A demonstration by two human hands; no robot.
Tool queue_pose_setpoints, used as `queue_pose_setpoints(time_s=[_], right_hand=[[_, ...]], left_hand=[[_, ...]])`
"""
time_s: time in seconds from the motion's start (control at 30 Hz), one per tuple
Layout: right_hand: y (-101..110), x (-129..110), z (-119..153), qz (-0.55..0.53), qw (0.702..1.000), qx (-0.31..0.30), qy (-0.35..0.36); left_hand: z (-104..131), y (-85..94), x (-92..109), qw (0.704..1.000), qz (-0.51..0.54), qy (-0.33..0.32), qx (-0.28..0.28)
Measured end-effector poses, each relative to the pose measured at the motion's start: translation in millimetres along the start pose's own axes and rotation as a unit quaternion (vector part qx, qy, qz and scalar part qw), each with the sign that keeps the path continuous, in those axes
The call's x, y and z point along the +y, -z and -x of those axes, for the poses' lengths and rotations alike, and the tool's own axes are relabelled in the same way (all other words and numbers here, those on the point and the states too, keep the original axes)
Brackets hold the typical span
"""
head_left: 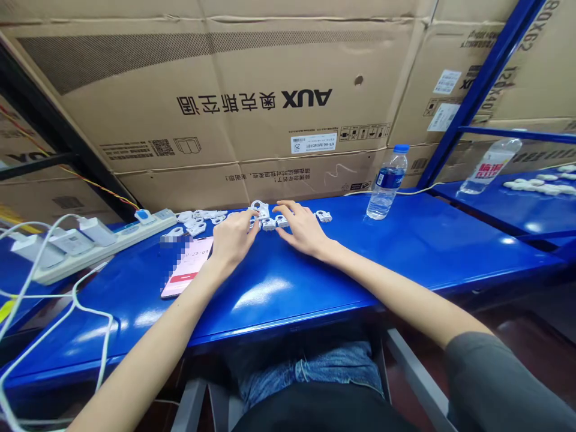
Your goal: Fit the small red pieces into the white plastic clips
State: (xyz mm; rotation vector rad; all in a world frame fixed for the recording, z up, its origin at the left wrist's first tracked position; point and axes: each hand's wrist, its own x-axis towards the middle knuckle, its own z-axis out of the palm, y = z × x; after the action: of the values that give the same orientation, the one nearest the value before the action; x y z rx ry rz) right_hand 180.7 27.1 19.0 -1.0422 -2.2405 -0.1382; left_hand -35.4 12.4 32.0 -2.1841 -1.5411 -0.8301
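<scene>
Evidently face a broad brown cardboard carton marked AUX [252,72] across a glossy blue metal table [279,276]. Have a long white plastic power strip [130,239] on the left and a clear plastic bottle with a blue cap [387,186] upright on the right. Arch the right hand [303,228] with parted fingers, bend the left hand [233,240], cannot tell whether grasping with either. See a pink-screened rectangular phone [191,261] beside the left wrist, then small white plastic pieces with ring-shaped ends [269,224] by both hands' fingertips, near the carton
</scene>
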Motion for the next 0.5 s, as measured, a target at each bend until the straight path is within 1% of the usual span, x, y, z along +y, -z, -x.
queue_pose_setpoints(time_s=[0.1,0.23,0.37,0.43,0.5], right_hand=[[-1.4,2.2,0.9,0.019,0.999,-0.035,-0.021],[-3.0,4.3,2.4,0.043,0.996,-0.072,-0.038],[-1.8,3.1,2.8,0.052,0.994,-0.085,-0.037],[-0.7,2.3,2.7,0.053,0.994,-0.087,-0.034],[0.0,2.1,2.7,0.055,0.994,-0.091,-0.032]], left_hand=[[-0.7,0.3,-14.6,0.997,-0.051,0.048,-0.024],[0.7,-2.6,-32.2,0.993,-0.075,0.078,-0.040],[2.1,-7.6,-39.1,0.984,-0.109,0.120,-0.079],[3.0,-10.5,-40.5,0.981,-0.113,0.124,-0.095],[3.9,-13.3,-41.4,0.981,-0.109,0.123,-0.098]])
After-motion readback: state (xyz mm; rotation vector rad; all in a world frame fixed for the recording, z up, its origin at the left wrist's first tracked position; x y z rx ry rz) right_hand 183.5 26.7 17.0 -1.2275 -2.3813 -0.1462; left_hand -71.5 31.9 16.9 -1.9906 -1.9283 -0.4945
